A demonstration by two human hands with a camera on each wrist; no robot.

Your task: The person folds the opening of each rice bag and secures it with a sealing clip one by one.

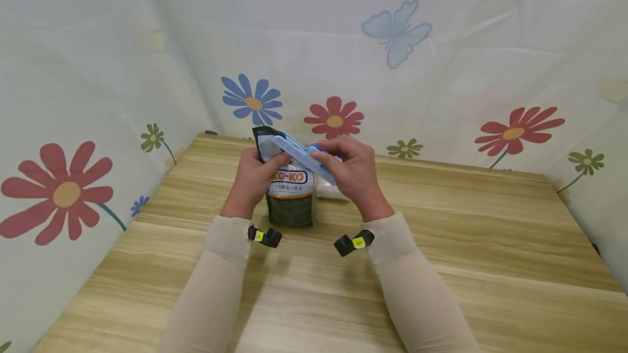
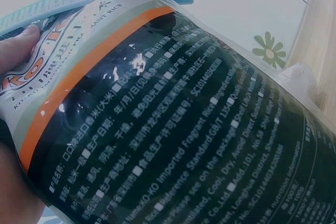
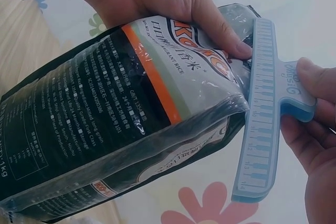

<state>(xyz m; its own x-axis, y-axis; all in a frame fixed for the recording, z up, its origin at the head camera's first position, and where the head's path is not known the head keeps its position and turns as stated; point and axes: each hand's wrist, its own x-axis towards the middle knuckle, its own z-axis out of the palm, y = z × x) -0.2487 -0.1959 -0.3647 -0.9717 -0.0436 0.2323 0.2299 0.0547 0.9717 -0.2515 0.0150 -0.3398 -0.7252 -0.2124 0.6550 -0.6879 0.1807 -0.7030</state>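
Observation:
A dark green and silver bag of KO-KO rice (image 1: 291,211) stands on the table in the head view. My left hand (image 1: 247,184) grips its upper part from the left, thumb across the front. Along the bag's top edge lies a long light-blue sealing clip (image 3: 261,108) with a ruler-like pattern. My right hand (image 1: 355,173) pinches the clip's handle tabs between thumb and fingers. In the head view the clip's arms spread apart at the left end, slanting over the bag's top. The left wrist view is mostly filled by the bag's printed panel (image 2: 157,103).
Behind the bag, to its right, a whitish package (image 1: 331,188) lies partly hidden. The wood-grain table (image 1: 441,266) extends on both sides and toward me. A flower-printed cloth backdrop (image 1: 294,26) closes off the back and left. Black wrist cameras sit on both cuffs.

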